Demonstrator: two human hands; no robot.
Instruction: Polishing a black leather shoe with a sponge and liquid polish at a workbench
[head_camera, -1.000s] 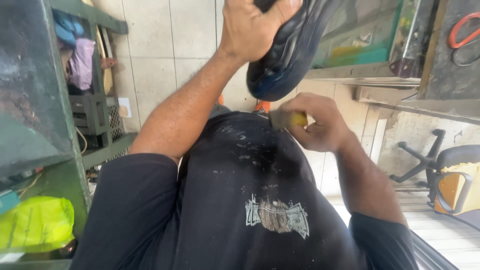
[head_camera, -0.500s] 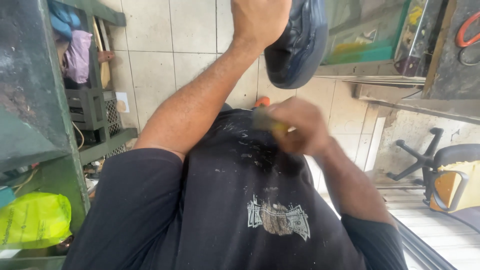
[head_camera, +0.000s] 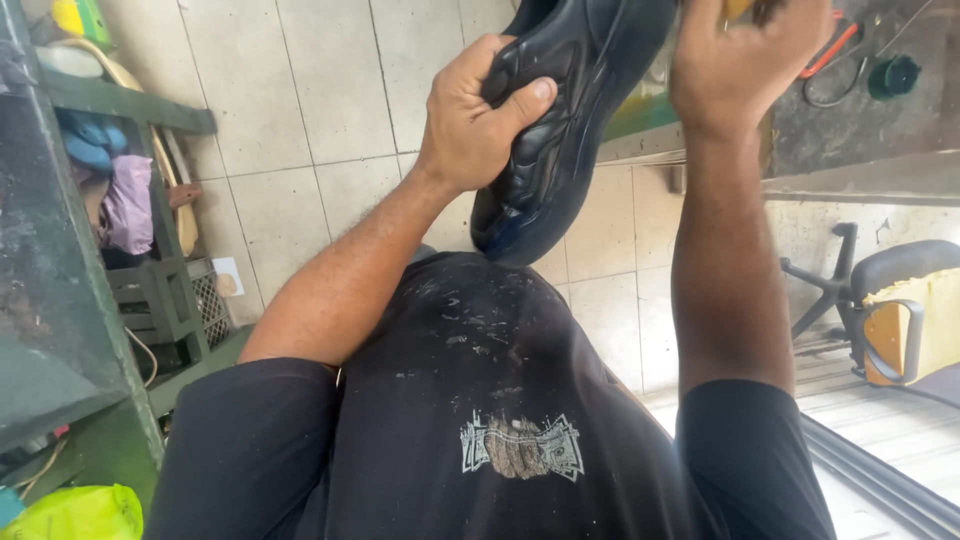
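Black shoe (head_camera: 560, 120) is up in front of my chest, held in the air above my dark shirt (head_camera: 500, 400), toe end pointing down toward me. My left hand (head_camera: 480, 125) is clamped round its side, thumb pressed over the ridged upper, I'd guess so it doesn't twist. My right hand (head_camera: 745, 60) is closed up near the top edge of the view, right beside the shoe; there's a bit of something yellowish poking out of it, but I can't tell what, it's cut off. Holding it this high puts the shoe right under my eyes, seems to me. As for packaging, there's a crumpled bright yellow-green bag (head_camera: 75, 512) down at the lower left by the green shelf frame (head_camera: 120, 105). Orange-handled pliers (head_camera: 830, 55) lie on the tabletop (head_camera: 860, 130) top right, next to a small dark green round thing.
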